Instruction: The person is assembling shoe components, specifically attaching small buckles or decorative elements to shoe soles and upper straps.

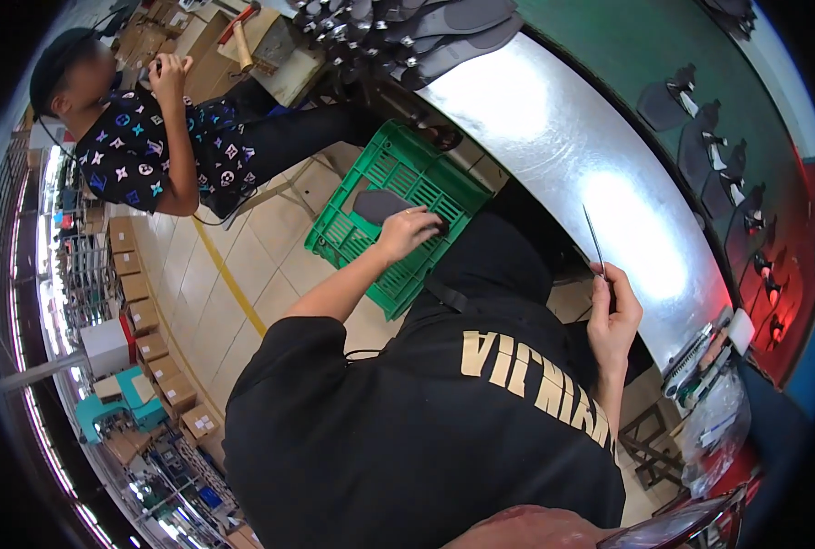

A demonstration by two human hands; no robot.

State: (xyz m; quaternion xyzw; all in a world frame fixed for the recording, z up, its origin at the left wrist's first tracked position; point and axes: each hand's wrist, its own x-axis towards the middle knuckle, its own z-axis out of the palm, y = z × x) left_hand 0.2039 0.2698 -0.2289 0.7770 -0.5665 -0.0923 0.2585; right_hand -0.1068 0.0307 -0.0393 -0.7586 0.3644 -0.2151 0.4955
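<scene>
My left hand is over the green plastic crate, its fingers closed on a dark sandal. The sandal's grey sole sticks out to the left of the hand. A small dark part shows at the fingertips, and the fingers hide the middle. In my right hand, by the edge of the shiny metal table, is a slim pointed metal tool. Its tip points away from me over the tabletop; the fist hides its handle, so its exact kind is unclear.
Dark sandals are piled at the table's far end. More sandals lie on a green surface beyond it. Hand tools sit at the near right end. Another person sits at left near a hammer.
</scene>
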